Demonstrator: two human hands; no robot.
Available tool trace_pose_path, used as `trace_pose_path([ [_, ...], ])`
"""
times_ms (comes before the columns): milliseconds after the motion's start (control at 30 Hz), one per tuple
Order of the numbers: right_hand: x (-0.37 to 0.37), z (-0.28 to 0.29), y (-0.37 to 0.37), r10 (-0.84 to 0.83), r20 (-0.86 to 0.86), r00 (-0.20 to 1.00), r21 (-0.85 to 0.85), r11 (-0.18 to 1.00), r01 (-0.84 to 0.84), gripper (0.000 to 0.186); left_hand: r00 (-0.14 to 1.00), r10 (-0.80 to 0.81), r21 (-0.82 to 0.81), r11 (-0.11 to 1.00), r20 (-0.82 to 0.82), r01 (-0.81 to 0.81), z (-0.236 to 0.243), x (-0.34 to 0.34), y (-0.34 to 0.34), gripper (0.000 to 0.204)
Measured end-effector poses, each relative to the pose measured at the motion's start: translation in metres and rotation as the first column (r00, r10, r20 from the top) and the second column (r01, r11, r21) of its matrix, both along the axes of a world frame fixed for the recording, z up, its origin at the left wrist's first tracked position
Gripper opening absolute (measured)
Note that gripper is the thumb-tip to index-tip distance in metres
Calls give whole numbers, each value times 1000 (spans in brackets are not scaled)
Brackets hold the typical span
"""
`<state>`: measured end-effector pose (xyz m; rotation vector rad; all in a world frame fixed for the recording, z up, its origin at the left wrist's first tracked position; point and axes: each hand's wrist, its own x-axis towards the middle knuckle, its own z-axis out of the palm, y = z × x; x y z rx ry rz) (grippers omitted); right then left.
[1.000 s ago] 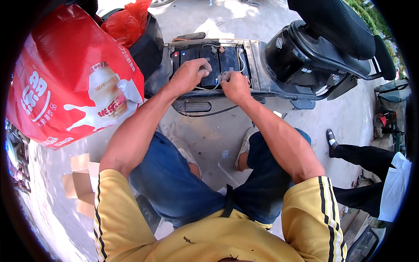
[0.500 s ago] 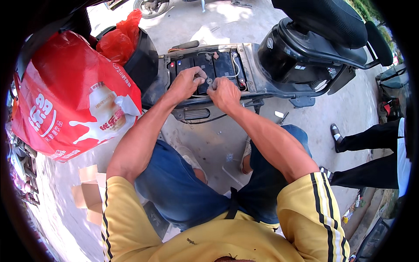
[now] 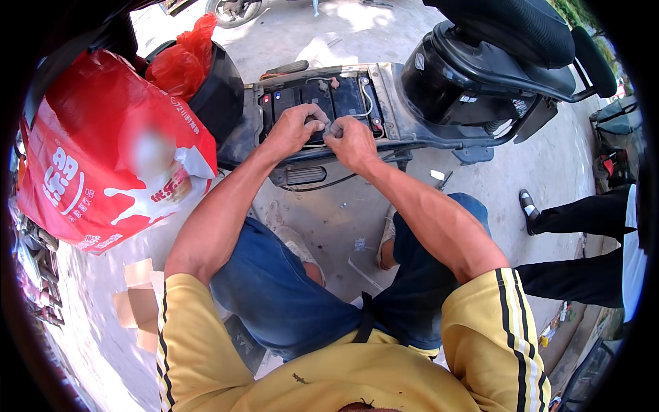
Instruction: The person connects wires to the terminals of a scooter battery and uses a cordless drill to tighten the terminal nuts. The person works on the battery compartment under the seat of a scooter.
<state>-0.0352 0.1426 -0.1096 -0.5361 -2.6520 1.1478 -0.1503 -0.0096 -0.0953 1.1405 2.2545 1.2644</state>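
Black batteries point(image 3: 348, 101) lie side by side in the open floorboard bay of an electric scooter point(image 3: 237, 145). Red and blue terminal caps show on the left one, and a pale wire point(image 3: 371, 96) loops over the right end. My left hand point(image 3: 300, 128) is closed above the near edge of the batteries, thumb and forefinger pinched. Close beside it, fingertips nearly meeting, my right hand point(image 3: 351, 143) is also pinched. Whatever sits between the fingers is too small or hidden to make out.
A big red bag point(image 3: 75, 123) hangs at the left, before a black bin point(image 3: 230, 93) holding a red plastic bag point(image 3: 180, 69). The scooter's black seat point(image 3: 511, 27) rises at the right. An opened cardboard box point(image 3: 141, 305) lies on the ground. A person in black trousers point(image 3: 576, 283) stands at the right.
The view has shifted slightly. My right hand's fingertips have drawn a little nearer to my left hand's; both stay pinched over the batteries.
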Motion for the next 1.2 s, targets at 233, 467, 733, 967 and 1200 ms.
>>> trace_pose_path([
  [233, 2, 0, 5, 57, 19, 998, 42, 997, -58, 18, 971, 15, 76, 996, 239, -34, -5, -2, 9, 8],
  [467, 2, 8, 7, 65, 66, 996, 48, 997, -68, 18, 929, 50, 101, 991, 368, -93, -3, -6, 13, 15],
  [733, -10, 33, 18, 52, 280, 959, 51, 996, -69, 23, 898, 166, -79, 986, 407, -146, -3, -18, 24, 15],
  [967, -14, 27, 32, 59, 441, 896, 190, 969, -157, 25, 947, 162, -218, 971, 279, -102, -20, -30, 35, 15],
  [1200, -5, 59, 56, 31, 517, 855, 195, 969, -152, 31, 994, 35, -270, 963, 106, -5, -28, -28, 39, 19],
])
